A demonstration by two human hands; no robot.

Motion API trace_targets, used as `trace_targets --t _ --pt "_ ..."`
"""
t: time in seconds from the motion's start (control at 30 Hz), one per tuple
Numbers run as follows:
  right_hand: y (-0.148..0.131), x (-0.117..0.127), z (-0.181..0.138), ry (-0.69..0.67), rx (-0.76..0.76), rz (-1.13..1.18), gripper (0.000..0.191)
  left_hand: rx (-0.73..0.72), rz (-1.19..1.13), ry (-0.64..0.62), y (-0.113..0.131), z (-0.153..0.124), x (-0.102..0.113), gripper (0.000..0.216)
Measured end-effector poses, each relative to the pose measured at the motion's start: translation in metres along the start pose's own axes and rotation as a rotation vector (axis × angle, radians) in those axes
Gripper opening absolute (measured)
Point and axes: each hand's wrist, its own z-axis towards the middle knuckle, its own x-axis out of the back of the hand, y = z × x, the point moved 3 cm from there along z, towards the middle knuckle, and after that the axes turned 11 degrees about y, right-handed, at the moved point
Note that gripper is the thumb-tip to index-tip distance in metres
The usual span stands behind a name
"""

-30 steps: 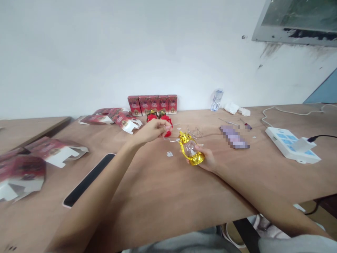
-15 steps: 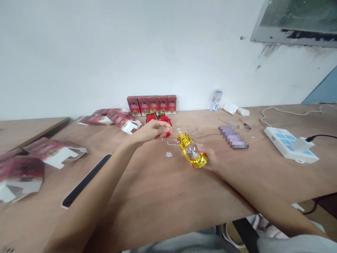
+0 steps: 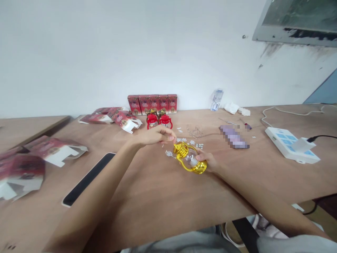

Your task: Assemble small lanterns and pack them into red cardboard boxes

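Note:
My right hand (image 3: 205, 159) is wrapped round a small gold lantern (image 3: 199, 169) with a clear middle, tilted with its top to the left. Close to the lantern's top, my left hand (image 3: 159, 135) has its thumb and fingers pinched on a thin bent wire (image 3: 163, 145), which is mostly hidden. Small white cut pieces (image 3: 169, 153) lie on the table around the lantern. Beyond them is a loose heap of thin wire handles (image 3: 195, 132). Behind my left hand stand two red lanterns (image 3: 165, 120), with gold-coloured ones partly hidden behind them.
Several red boxes (image 3: 154, 104) stand in a row against the wall. Opened boxes (image 3: 56, 150) lie at the left, near a black flat strip (image 3: 88, 180). A phone (image 3: 234, 136), a clear bottle (image 3: 217, 99) and a white power strip (image 3: 292, 144) are on the right.
My left hand has moved slightly right and down, up to the lantern's top, bringing the wire along. The gold lantern has shifted a little down and left in my right hand. The red lanterns are uncovered.

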Motion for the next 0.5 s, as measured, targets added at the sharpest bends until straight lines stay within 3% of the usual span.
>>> trace_targets --t 0.2,0.5 --pt "0.0022 -0.0012 -0.0005 -0.035 -0.007 -0.011 0.047 -0.025 0.019 -0.110 0.0001 0.0005 -0.0033 0.025" --pt "0.0057 -0.0013 0.0001 -0.063 -0.008 -0.008 0.045 -0.098 0.104 -0.154 0.0058 -0.0022 -0.0045 0.031"
